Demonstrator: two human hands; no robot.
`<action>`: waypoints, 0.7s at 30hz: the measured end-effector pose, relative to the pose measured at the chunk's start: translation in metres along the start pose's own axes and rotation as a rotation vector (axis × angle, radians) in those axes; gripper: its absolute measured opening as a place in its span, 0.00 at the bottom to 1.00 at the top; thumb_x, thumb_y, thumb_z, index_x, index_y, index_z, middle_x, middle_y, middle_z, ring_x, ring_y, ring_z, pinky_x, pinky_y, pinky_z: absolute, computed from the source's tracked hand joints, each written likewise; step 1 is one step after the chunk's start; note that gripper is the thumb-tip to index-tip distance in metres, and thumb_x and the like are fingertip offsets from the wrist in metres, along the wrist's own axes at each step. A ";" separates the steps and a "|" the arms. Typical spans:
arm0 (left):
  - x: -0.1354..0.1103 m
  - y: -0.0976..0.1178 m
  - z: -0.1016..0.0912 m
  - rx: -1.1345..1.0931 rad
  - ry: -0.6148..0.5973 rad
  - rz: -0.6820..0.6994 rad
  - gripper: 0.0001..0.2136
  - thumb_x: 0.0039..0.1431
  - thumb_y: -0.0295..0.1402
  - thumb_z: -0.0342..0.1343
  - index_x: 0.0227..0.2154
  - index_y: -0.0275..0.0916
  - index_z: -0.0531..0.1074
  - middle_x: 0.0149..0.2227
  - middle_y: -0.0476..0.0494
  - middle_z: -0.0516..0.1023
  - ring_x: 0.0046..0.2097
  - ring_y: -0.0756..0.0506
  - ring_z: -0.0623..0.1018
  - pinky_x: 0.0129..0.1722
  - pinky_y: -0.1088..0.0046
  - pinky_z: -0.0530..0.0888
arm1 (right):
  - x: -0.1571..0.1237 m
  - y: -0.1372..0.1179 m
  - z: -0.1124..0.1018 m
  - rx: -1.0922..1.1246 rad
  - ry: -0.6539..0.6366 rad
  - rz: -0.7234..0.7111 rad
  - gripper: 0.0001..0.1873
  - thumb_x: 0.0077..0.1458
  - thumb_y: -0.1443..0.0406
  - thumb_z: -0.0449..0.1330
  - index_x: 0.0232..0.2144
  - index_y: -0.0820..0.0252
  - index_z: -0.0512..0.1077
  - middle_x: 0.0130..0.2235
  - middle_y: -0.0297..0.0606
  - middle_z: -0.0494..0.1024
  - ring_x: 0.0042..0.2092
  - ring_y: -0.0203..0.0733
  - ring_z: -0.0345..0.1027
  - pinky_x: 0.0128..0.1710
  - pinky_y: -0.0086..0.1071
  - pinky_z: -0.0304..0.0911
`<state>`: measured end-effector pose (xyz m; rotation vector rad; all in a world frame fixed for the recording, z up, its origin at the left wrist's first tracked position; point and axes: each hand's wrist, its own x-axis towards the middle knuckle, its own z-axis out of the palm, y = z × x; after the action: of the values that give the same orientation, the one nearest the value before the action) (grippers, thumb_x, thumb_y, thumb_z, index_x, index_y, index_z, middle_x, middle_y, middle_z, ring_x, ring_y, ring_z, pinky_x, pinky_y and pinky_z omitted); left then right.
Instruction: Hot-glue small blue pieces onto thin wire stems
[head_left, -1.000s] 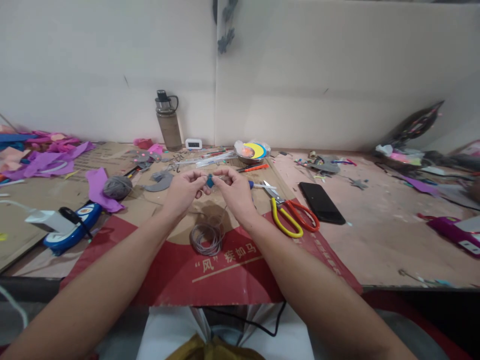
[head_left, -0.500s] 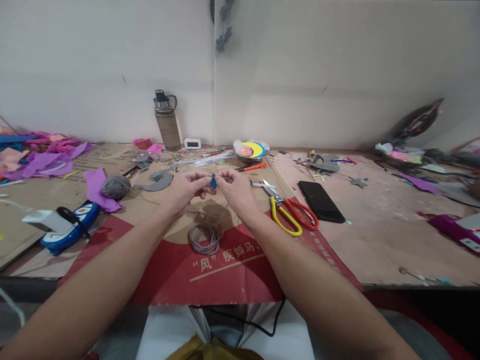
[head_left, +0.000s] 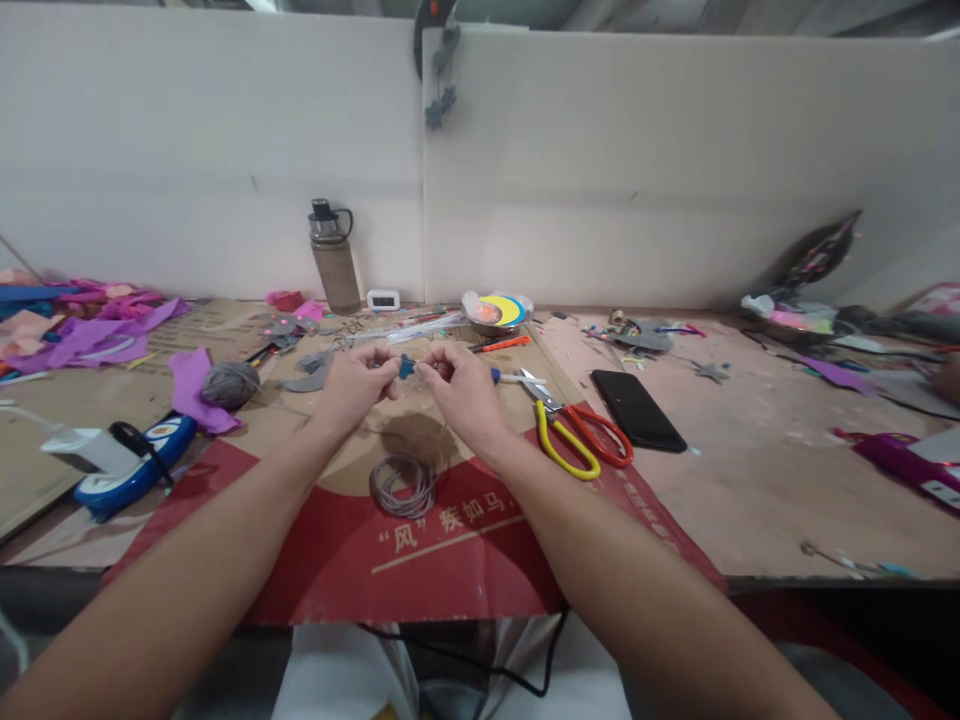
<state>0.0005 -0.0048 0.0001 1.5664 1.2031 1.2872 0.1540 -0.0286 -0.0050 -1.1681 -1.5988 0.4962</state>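
A small dark-blue piece (head_left: 406, 366), apparently star-shaped, shows between my fingertips over the cardboard. My left hand (head_left: 362, 382) pinches its left side between thumb and finger. From the other side, my right hand (head_left: 461, 390) is closed with thumb and forefinger at the piece's right edge; whether a thread is also in that pinch is too small to make out. Below both hands lies a loose coil of grey cord (head_left: 403, 486) on the red printed sheet (head_left: 330, 570). Scissors (head_left: 577, 425) with one yellow and one red handle rest right of my right hand.
A black phone (head_left: 637, 410) lies beyond the scissors. To the left are a grey yarn ball (head_left: 230, 384), purple scraps (head_left: 199, 390) and a blue power strip (head_left: 142, 470). A bottle (head_left: 334, 262), small clock (head_left: 383, 300) and bowl (head_left: 495, 325) stand along the wall.
The camera view has tilted up a little. My fingertips have shifted slightly left and spread apart, so more of the blue piece shows between them.
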 end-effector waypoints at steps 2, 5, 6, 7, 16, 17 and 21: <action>0.003 -0.002 -0.002 0.023 0.023 0.029 0.06 0.47 0.34 0.61 0.24 0.38 0.72 0.14 0.50 0.71 0.15 0.54 0.65 0.15 0.80 0.58 | 0.000 0.001 0.001 0.006 -0.005 -0.002 0.06 0.52 0.63 0.56 0.26 0.59 0.68 0.26 0.31 0.68 0.29 0.34 0.58 0.32 0.29 0.53; 0.012 -0.005 -0.010 0.036 0.105 0.065 0.04 0.47 0.32 0.59 0.25 0.37 0.72 0.15 0.51 0.71 0.13 0.55 0.63 0.14 0.80 0.58 | 0.000 0.004 0.004 0.009 -0.048 -0.019 0.07 0.53 0.63 0.55 0.26 0.60 0.69 0.27 0.31 0.70 0.30 0.34 0.59 0.33 0.29 0.54; 0.016 -0.006 -0.014 0.035 0.157 0.076 0.04 0.47 0.31 0.59 0.25 0.36 0.72 0.16 0.51 0.71 0.14 0.55 0.65 0.14 0.80 0.59 | -0.001 0.005 0.005 0.014 -0.075 -0.020 0.08 0.54 0.63 0.54 0.26 0.60 0.69 0.27 0.31 0.70 0.30 0.34 0.60 0.33 0.29 0.54; 0.021 -0.007 -0.019 0.018 0.219 0.095 0.03 0.47 0.30 0.58 0.25 0.36 0.71 0.16 0.51 0.71 0.15 0.55 0.67 0.15 0.81 0.60 | -0.001 0.006 0.006 0.026 -0.105 -0.020 0.09 0.54 0.63 0.54 0.26 0.60 0.70 0.26 0.31 0.70 0.30 0.34 0.60 0.33 0.30 0.54; 0.049 -0.005 -0.063 -0.489 0.616 -0.044 0.03 0.50 0.25 0.52 0.26 0.38 0.64 0.24 0.51 0.70 0.23 0.54 0.74 0.14 0.84 0.56 | 0.009 -0.020 -0.028 0.546 -0.136 0.151 0.14 0.54 0.54 0.56 0.31 0.58 0.72 0.20 0.25 0.54 0.21 0.29 0.44 0.21 0.27 0.46; 0.051 -0.005 -0.067 -0.534 0.627 -0.070 0.04 0.50 0.24 0.52 0.25 0.38 0.63 0.24 0.51 0.70 0.24 0.55 0.74 0.14 0.85 0.56 | 0.010 -0.024 -0.036 0.583 -0.129 0.144 0.15 0.54 0.53 0.55 0.31 0.58 0.72 0.20 0.25 0.53 0.21 0.29 0.43 0.21 0.27 0.45; 0.055 -0.003 -0.077 -0.635 0.665 -0.075 0.06 0.51 0.22 0.51 0.26 0.38 0.62 0.26 0.50 0.72 0.27 0.56 0.74 0.15 0.85 0.56 | 0.002 -0.040 -0.054 0.571 -0.294 0.042 0.17 0.53 0.50 0.56 0.31 0.57 0.74 0.21 0.28 0.62 0.23 0.29 0.51 0.22 0.26 0.51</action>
<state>-0.0727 0.0486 0.0265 0.6428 1.0450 1.9741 0.1849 -0.0571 0.0469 -0.7151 -1.5279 1.1097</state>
